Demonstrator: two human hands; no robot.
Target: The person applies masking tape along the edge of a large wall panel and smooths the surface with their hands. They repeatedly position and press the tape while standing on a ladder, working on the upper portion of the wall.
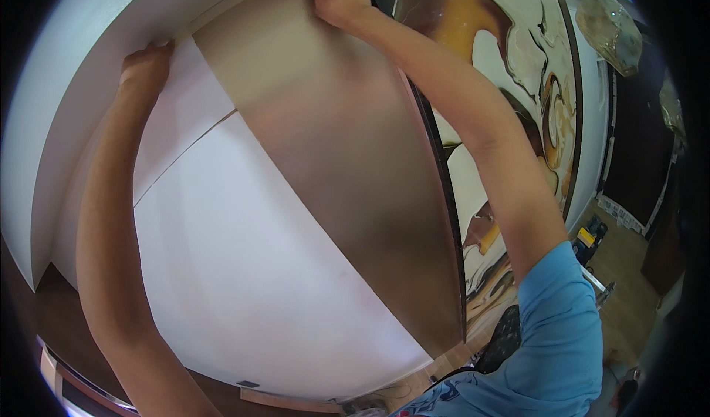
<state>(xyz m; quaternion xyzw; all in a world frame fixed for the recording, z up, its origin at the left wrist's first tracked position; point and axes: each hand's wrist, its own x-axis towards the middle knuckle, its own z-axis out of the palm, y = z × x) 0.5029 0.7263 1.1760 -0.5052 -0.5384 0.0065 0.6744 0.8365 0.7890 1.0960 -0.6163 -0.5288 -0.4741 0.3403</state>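
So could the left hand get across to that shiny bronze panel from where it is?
Probably yes: the left hand presses the white panel right beside the bronze panel, and nothing lies between them.
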